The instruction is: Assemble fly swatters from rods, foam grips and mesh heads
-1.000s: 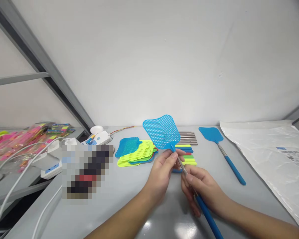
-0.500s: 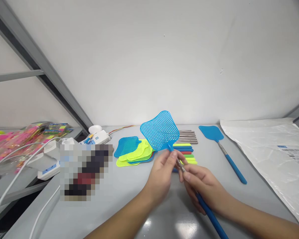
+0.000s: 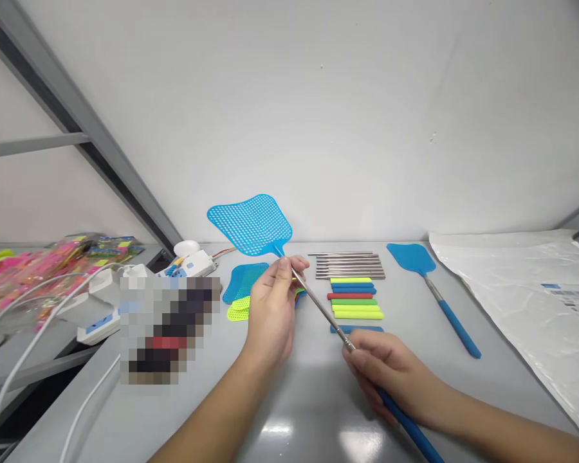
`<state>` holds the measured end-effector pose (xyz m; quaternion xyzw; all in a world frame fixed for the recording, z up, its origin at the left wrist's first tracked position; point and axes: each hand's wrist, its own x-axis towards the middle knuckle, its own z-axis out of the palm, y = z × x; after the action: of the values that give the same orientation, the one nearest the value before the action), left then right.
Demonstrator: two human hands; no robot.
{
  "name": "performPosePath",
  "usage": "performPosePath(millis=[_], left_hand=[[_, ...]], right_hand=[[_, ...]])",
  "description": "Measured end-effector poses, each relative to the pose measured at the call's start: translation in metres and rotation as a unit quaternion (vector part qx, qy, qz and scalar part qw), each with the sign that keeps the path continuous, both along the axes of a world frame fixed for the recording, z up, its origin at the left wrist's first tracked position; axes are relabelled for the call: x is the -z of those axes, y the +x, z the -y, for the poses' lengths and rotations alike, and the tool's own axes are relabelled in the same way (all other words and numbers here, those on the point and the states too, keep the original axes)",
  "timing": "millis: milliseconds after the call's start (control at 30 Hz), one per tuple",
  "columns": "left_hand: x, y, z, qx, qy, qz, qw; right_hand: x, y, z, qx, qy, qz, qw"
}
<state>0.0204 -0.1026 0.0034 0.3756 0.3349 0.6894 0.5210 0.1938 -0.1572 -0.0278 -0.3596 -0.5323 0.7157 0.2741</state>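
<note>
My left hand [image 3: 271,308] pinches the thin steel shaft [image 3: 321,308] of a blue plastic fly swatter just below its mesh head [image 3: 249,224], which stands up over the table. My right hand [image 3: 390,379] grips the swatter's blue handle [image 3: 408,423] where the steel shaft enters it. Behind my left hand lies a pile of blue and lime mesh heads [image 3: 244,286], partly hidden. To the right of my hands are a row of steel rods [image 3: 350,265] and several coloured foam grips [image 3: 354,302]. A whole blue fly swatter [image 3: 410,258] lies further right.
A white plastic sheet [image 3: 521,308] with a printed label lies at the right of the grey table [image 3: 299,386]. At the left are a pixelated object [image 3: 168,331], a white power strip [image 3: 101,315], cables and pink packaged goods [image 3: 38,283].
My left hand has moved left and up, carrying the swatter head with it. Much more of the steel shaft now shows between my hands, and the pile of heads is more hidden.
</note>
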Motion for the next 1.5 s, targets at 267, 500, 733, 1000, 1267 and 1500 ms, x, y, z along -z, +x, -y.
performPosePath(millis=[267, 500, 733, 1000, 1267, 1500], left_hand=[[0.014, 0.023, 0.023, 0.132, -0.028, -0.088, 0.987], [0.009, 0.015, 0.017, 0.097, 0.002, -0.078, 0.992], [-0.004, -0.008, -0.004, -0.033, 0.01, 0.044, 0.998], [0.014, 0.023, 0.027, 0.099, 0.005, -0.079, 0.992], [-0.006, -0.012, -0.002, -0.082, 0.054, 0.035, 0.995], [0.001, -0.005, 0.003, -0.044, 0.023, 0.037, 0.998]], right_hand=[[-0.003, 0.003, -0.011, 0.029, 0.021, -0.026, 0.999], [-0.008, 0.006, -0.016, 0.002, 0.019, -0.037, 0.999], [-0.014, 0.007, -0.012, -0.038, 0.018, 0.006, 0.999], [-0.012, 0.012, -0.018, -0.02, 0.026, 0.006, 0.999], [-0.016, 0.016, -0.017, -0.066, 0.019, 0.03, 0.997], [-0.021, 0.019, -0.021, -0.092, 0.1, 0.084, 0.987]])
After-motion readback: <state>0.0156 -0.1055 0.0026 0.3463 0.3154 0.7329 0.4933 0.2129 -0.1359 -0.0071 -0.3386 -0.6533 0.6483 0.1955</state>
